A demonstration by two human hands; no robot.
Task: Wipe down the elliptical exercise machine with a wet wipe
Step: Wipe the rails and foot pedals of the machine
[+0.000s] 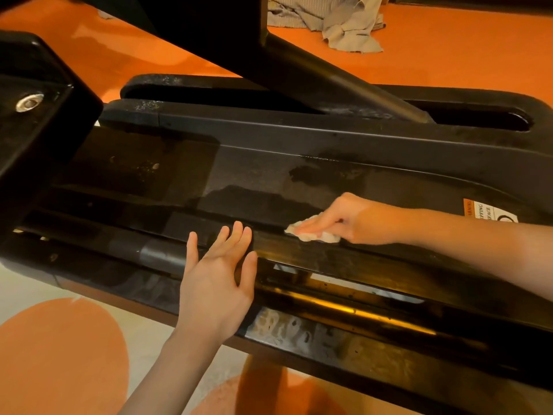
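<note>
Down at floor level, a person's right hand (344, 218) presses a crumpled wipe (312, 233) onto the black base (299, 139) of an elliptical machine, fingers curled over the wad so that it pokes out in front of and beneath them. The wipe sits on a long ridge running along the near side of the base, just right of the left hand (217, 283). That left hand is released, fingers straight and spread, its fingertips lying on the same ridge and holding nothing. Wet patches darken the flat panel behind the wipe, and pale dried smears mark the near edge of the base below the left wrist. An orange and white warning label (486, 211) shows on the panel beyond the right forearm. A black tube (338, 82) slants down into a slot at the far side of the base. Orange floor (449, 49) surrounds the machine, and a heap of grey cloth (338, 22) lies on it beyond the base.
</note>
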